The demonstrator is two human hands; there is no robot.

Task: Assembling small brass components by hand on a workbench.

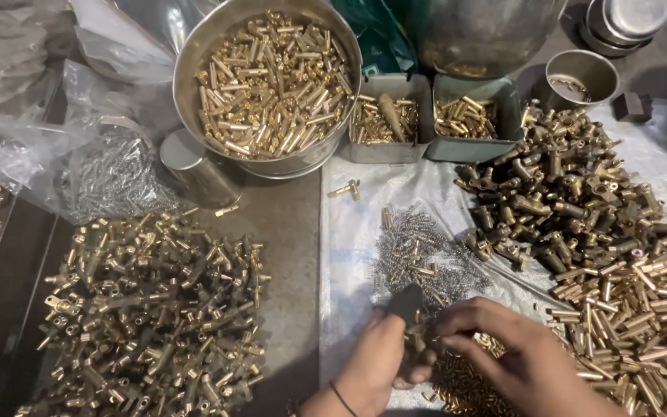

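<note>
A counter (291, 232) crowded with brass parts, seen from above. At far left lies a clear plastic bag of small steel springs (113, 179); below it, a heap of brass valve bodies (152, 309) fills the lower left of the frame. In the upper middle stands a steel bowl of brass pins (272, 81). At bottom centre the left hand (376, 371) is closed around a dark-handled tool (406, 303), while the right hand (523, 359), fingers pinched narrow, holds a small brass fitting (420, 338) against it, just below a loose pile of springs (418, 251) on white sheeting (349, 255). To the right sprawl darker brass fittings (561, 197) and brass tubes (642, 309). With heaps this close, a slip could likely flick the fitting into the wrong pile, scatter springs, or nick a fingertip.
</note>
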